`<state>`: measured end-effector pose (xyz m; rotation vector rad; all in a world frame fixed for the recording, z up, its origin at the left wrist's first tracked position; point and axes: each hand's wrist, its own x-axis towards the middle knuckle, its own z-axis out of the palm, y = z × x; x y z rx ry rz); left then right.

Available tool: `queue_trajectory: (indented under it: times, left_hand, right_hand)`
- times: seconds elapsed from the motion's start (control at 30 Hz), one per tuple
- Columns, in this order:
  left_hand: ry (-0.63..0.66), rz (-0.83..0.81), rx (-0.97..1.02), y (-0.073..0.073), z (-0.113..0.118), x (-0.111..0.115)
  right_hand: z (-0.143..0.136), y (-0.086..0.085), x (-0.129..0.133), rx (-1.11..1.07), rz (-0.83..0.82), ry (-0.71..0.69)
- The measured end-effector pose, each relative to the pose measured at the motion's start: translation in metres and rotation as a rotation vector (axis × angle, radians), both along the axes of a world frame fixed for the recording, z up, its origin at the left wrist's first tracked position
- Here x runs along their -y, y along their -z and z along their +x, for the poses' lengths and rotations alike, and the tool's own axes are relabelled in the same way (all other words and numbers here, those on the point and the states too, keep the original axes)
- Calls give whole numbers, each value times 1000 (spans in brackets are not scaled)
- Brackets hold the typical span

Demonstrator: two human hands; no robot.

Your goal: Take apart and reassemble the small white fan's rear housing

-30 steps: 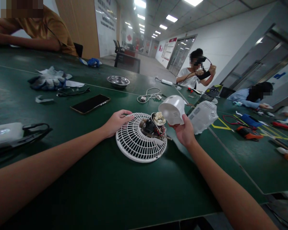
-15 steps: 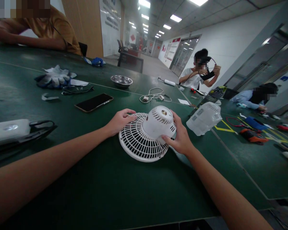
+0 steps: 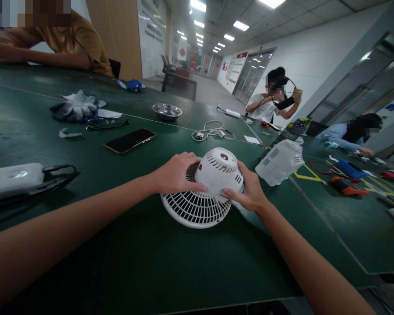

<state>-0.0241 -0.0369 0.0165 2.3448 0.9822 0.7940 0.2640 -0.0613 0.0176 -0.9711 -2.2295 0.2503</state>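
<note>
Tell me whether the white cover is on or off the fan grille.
On: the cover sits over the grille, hiding its centre; whether fastened, cannot tell.

The housing (image 3: 213,177) is a white, rounded cup with its narrower end uppermost, leaning a little toward 1 o'clock. A brassy round spot marks its top, short slots curve around that, more slots cut its side at 4 o'clock, and a dark round hole shows at 9 o'clock. It sits over the 1 o'clock part of the grille (image 3: 197,212), a white round guard of spokes and concentric rings within a solid rim, lying broad and low on the green desk (image 3: 151,267). Whether the two are fully seated cannot be told.
</note>
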Motion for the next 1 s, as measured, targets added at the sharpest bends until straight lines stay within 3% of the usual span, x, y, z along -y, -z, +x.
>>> queue_trajectory:
  times: [0.27,0.53,0.73,0.9,1.0]
  left_hand:
    - [14,-9,-12,-3,-3,-1]
    - [2,-28,-7,-1,1,-1]
    - [5,-39,3,0,-1,0]
    - [10,-34,27,-1,-1,1]
    - [-3,-38,139,-1,0,4]
  right_hand:
    - [-3,-3,3,65,-13,23]
    - [-4,-9,5,21,-184,-26]
    - [-6,-7,6,20,-175,-20]
    - [-5,-4,4,37,-62,11]
    - [-2,0,5,-13,-133,-13]
